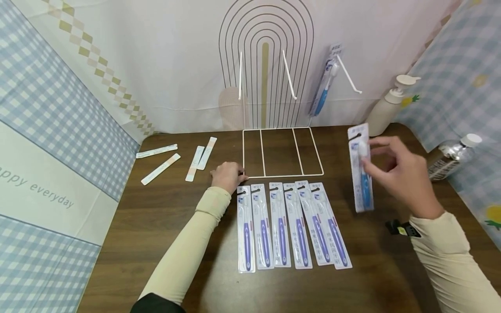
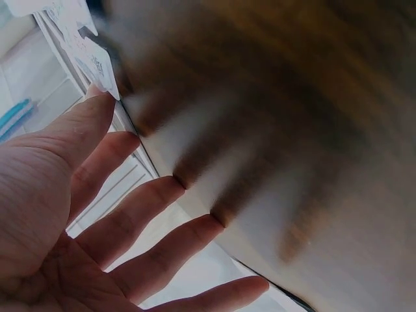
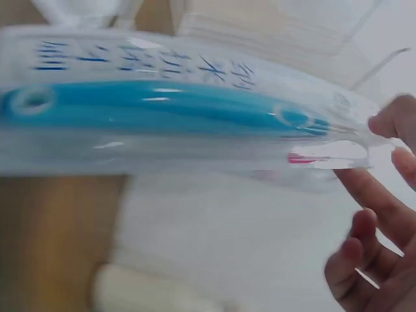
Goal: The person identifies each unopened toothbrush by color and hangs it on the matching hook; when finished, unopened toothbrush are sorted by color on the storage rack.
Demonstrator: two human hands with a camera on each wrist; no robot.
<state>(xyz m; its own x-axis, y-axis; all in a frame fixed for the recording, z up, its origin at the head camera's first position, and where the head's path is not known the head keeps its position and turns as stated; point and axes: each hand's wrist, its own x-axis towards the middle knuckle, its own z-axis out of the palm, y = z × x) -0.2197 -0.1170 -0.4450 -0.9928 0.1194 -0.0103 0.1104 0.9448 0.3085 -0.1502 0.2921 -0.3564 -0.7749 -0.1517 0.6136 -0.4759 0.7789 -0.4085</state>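
My right hand [image 1: 405, 174] pinches a packaged blue toothbrush [image 1: 364, 178] by its edges, upright above the right side of the table. In the right wrist view its blue handle [image 3: 162, 107] shows through the clear pack, with the fingers at the far end. My left hand [image 1: 227, 176] rests its spread fingertips on the table, the thumb right at the front left corner of a white wire rack [image 1: 283, 176]. Several packaged purple toothbrushes [image 1: 282, 243] lie in a row in front of the rack. Another packaged blue toothbrush [image 1: 324, 93] hangs at the rack's right hook [image 1: 348, 74].
Several narrow paper strips [image 1: 160, 169] lie on the table [image 1: 164, 230] at the left. A pump bottle [image 1: 385, 111] and a clear bottle with a white cap [image 1: 450, 158] stand at the back right. The rack's left hook [image 1: 240, 76] and middle hook [image 1: 288, 76] jut forward.
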